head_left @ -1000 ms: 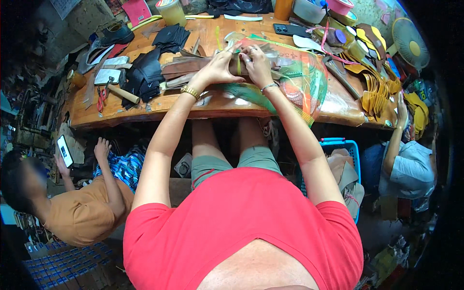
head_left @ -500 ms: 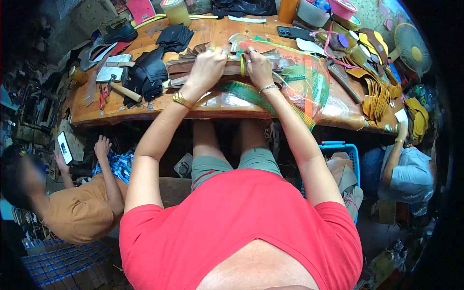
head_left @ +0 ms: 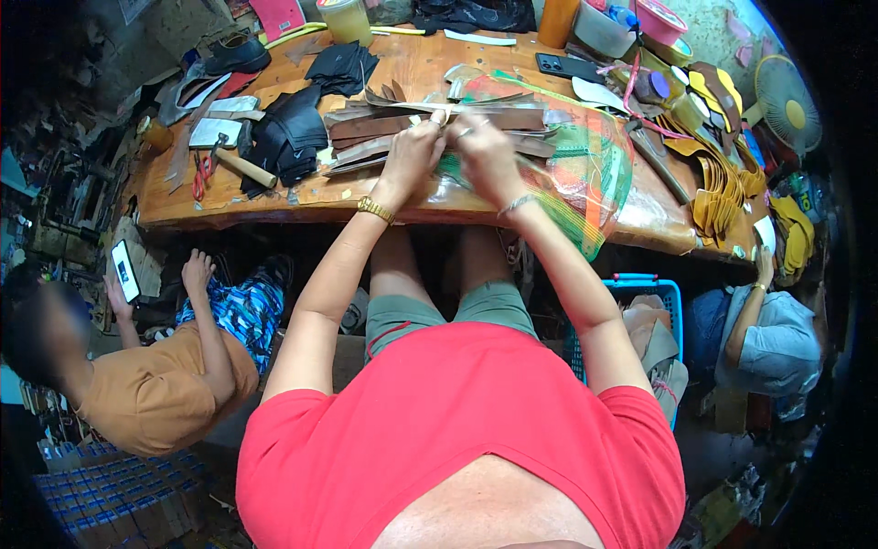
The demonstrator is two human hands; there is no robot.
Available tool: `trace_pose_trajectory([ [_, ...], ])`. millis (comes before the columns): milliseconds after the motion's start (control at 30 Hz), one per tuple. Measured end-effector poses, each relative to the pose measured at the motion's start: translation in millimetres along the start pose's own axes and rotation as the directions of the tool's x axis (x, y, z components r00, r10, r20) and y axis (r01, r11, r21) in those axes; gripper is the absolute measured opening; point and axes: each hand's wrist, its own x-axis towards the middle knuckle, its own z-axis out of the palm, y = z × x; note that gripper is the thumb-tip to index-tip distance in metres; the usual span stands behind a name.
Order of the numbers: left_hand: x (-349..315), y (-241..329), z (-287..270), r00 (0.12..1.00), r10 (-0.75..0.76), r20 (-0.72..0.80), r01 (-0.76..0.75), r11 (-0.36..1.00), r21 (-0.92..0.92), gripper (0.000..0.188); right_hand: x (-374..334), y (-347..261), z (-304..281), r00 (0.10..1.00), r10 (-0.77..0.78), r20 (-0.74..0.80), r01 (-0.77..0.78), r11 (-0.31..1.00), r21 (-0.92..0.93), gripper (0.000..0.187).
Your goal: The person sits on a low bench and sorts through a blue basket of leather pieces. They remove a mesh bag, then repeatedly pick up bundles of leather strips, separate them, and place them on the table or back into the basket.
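A bundle of brown leather strips (head_left: 370, 128) lies crosswise on the wooden table in front of me. Over its middle, my left hand (head_left: 413, 156) is closed with the fingertips pinched together; what they hold is too small to make out. Close beside it is my right hand (head_left: 485, 160), smeared by motion, so its fingers cannot be read. A green and orange mesh sheet (head_left: 594, 174) spreads under and to the right of the bundle.
Black cut pieces (head_left: 285, 137), a hammer (head_left: 245, 169) and red scissors (head_left: 200, 176) lie left. A phone (head_left: 567, 66), yellow cut pieces (head_left: 718, 197) and a fan (head_left: 785, 105) are right. A blue basket (head_left: 672, 297) stands below the table; people sit at both sides.
Both hands have come nearer to me and closer together over the bundle. The yellow band seen by my right hand before is now hidden. The view has shifted slightly.
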Motion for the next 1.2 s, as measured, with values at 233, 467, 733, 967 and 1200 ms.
trace_pose_trajectory([
  [233,14,-32,2,0.999,0.031,0.029,-0.025,0.983,-0.181,0.025,9,0,16,0.921,-0.211,0.328,0.155,0.970,0.188,0.008],
  [467,13,-16,2,0.961,-0.054,0.270,0.254,0.551,-0.795,0.045,30,52,36,0.960,0.275,0.058,-0.267,0.825,0.498,0.009],
  [733,18,-13,16,0.943,-0.314,0.114,0.245,0.418,-0.875,0.012,31,56,49,0.941,0.294,0.169,-0.333,0.704,0.627,0.009],
  [967,18,12,-11,0.963,-0.163,-0.213,0.156,0.986,-0.051,0.020,41,53,28,0.935,0.281,0.217,-0.354,0.780,0.516,0.012],
  [1200,10,15,-11,0.971,-0.026,-0.239,0.057,0.991,0.123,0.023,42,61,34,0.882,0.349,0.317,-0.467,0.734,0.492,0.015],
])
